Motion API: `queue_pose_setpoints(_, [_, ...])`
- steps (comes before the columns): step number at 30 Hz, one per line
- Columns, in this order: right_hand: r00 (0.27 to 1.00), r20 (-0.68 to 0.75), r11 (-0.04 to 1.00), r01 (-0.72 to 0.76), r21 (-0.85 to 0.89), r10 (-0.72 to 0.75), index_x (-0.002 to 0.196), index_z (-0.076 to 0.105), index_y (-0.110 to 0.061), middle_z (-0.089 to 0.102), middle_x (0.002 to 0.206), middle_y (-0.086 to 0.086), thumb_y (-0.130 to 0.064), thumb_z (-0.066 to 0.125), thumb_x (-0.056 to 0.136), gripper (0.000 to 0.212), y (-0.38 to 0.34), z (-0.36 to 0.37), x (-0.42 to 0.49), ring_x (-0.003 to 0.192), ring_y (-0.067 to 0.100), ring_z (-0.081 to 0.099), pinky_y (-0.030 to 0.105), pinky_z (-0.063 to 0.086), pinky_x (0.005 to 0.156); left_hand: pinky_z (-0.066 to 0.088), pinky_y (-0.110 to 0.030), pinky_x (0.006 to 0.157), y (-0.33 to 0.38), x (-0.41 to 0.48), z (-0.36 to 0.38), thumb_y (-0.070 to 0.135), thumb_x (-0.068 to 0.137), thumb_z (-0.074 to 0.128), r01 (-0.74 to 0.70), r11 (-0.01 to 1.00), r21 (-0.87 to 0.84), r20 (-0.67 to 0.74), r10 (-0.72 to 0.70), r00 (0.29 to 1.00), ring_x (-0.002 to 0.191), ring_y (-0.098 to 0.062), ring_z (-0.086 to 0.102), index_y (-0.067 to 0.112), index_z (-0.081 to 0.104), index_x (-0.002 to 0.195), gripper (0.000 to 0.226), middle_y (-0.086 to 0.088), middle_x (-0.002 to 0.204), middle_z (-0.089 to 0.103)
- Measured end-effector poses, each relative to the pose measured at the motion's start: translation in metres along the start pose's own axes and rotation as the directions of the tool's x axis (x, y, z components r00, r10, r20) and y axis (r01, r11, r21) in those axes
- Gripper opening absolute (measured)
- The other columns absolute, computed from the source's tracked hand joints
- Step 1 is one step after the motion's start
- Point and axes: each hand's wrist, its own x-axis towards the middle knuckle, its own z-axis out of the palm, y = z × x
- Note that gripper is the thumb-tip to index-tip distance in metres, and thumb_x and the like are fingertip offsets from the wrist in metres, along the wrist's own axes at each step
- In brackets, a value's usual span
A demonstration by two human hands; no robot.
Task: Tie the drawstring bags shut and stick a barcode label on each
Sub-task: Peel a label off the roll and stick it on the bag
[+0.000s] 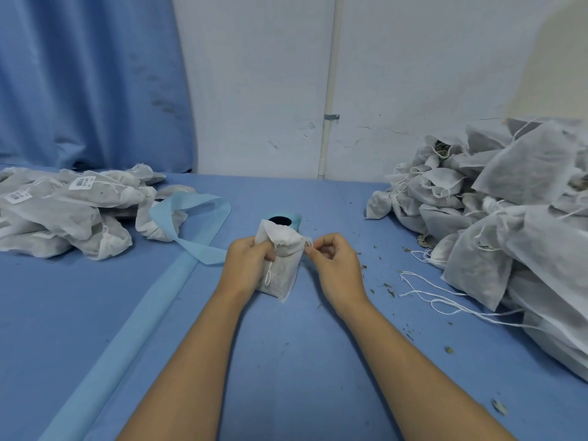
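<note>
A small white drawstring bag [281,264] stands upright on the blue table [286,361] at the centre. My left hand [246,265] grips its left side near the gathered neck, and the white drawstring hangs down past my fingers. My right hand [335,264] pinches a small barcode label [308,244] right beside the bag's top right corner. Behind the bag sits a light blue label roll [283,220], partly hidden.
A heap of labelled bags [73,208] lies at the left. A large pile of bags without labels [509,224] fills the right, with loose white strings [445,300] trailing out. A pale blue backing strip [191,218] curls left of centre. Dry herb crumbs dot the table.
</note>
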Motion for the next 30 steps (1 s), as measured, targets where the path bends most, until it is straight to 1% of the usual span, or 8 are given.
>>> queue_pose_setpoints(3, [0.999,-0.027,0.998,-0.045,0.054,0.046,0.083,0.048,-0.019,0.067,0.093,0.018,-0.019,0.059,0.094,0.015,0.002,0.001,0.001,0.076,0.016,0.059,0.016,0.045,0.066,0.021,-0.029,0.053,-0.001,0.002,-0.001,-0.003,0.074,0.054,0.015,1.000,-0.013,-0.014,-0.016,1.000,0.059,-0.017,0.029,0.017,0.034,0.049,0.037,-0.004,0.060,0.031])
queue_pose_setpoints(6, [0.992,-0.052,0.982,-0.106,0.157,0.115,0.082,0.049,-0.020,0.067,0.090,0.016,-0.017,0.061,0.092,0.016,0.002,-0.002,0.003,0.083,0.030,0.062,0.038,0.049,0.083,0.024,-0.029,0.054,-0.004,0.002,-0.001,0.000,0.077,0.053,0.002,1.000,0.012,-0.027,-0.001,1.000,0.057,-0.017,0.032,0.023,0.040,0.042,0.044,0.002,0.053,0.035])
queue_pose_setpoints(9, [0.992,-0.024,0.968,-0.118,0.223,0.126,0.082,0.054,-0.020,0.057,0.082,-0.003,-0.013,0.064,0.090,0.014,-0.001,-0.004,0.004,0.078,0.013,0.054,0.029,0.047,0.078,0.037,-0.022,0.059,0.000,-0.002,0.002,-0.001,0.081,0.051,-0.096,0.995,0.013,-0.018,0.096,0.995,0.064,-0.014,0.047,0.018,0.059,0.065,0.025,0.006,0.069,0.053])
queue_pose_setpoints(12, [0.982,0.051,0.881,-0.184,0.436,0.180,0.084,0.056,-0.012,0.061,0.088,0.000,-0.005,0.061,0.090,0.011,-0.004,-0.007,0.004,0.078,0.010,0.061,0.028,0.055,0.083,0.045,-0.006,0.061,0.005,-0.004,0.005,-0.007,0.083,0.052,-0.108,0.976,-0.192,-0.007,0.108,0.994,0.078,0.003,0.060,0.030,0.062,0.095,0.040,0.013,0.094,0.065])
queue_pose_setpoints(16, [0.959,0.188,0.748,-0.282,0.601,0.211,0.084,0.059,-0.008,0.069,0.079,0.004,-0.001,0.059,0.090,0.009,-0.010,-0.010,0.003,0.067,0.011,0.063,0.027,0.057,0.071,0.051,-0.015,0.065,0.008,-0.005,0.007,-0.005,0.082,0.059,-0.078,0.961,-0.266,-0.034,0.071,0.997,0.078,-0.011,0.063,0.020,0.066,0.087,0.027,0.006,0.083,0.069])
queue_pose_setpoints(22, [0.959,0.237,0.868,-0.248,0.431,0.156,0.076,0.057,-0.015,0.068,0.079,0.000,0.001,0.059,0.087,0.019,-0.010,-0.008,0.000,0.068,0.010,0.063,0.021,0.052,0.062,0.051,-0.035,0.082,0.010,-0.006,0.013,-0.005,0.083,0.060,-0.032,0.943,-0.331,-0.017,0.027,0.999,0.083,-0.020,0.064,0.016,0.065,0.090,0.023,-0.004,0.089,0.069])
queue_pose_setpoints(27, [0.970,0.239,0.947,-0.114,0.299,0.042,0.074,0.056,-0.014,0.062,0.072,-0.002,0.007,0.053,0.087,0.025,-0.013,-0.007,-0.002,0.068,0.008,0.059,0.022,0.049,0.068,0.050,-0.016,0.062,0.011,-0.005,0.012,-0.007,0.079,0.061,-0.038,0.963,-0.266,-0.001,0.039,0.999,0.066,-0.005,0.062,0.019,0.065,0.081,0.026,0.009,0.071,0.068])
queue_pose_setpoints(30, [0.966,0.259,0.983,-0.047,0.179,-0.001,0.077,0.057,-0.014,0.057,0.077,0.005,0.006,0.054,0.087,0.023,-0.012,-0.004,-0.005,0.078,0.017,0.055,0.031,0.046,0.077,0.047,-0.012,0.054,0.011,-0.006,0.012,-0.007,0.079,0.061,-0.027,0.966,-0.256,-0.002,0.028,1.000,0.059,-0.003,0.059,0.019,0.064,0.078,0.026,0.010,0.064,0.066])
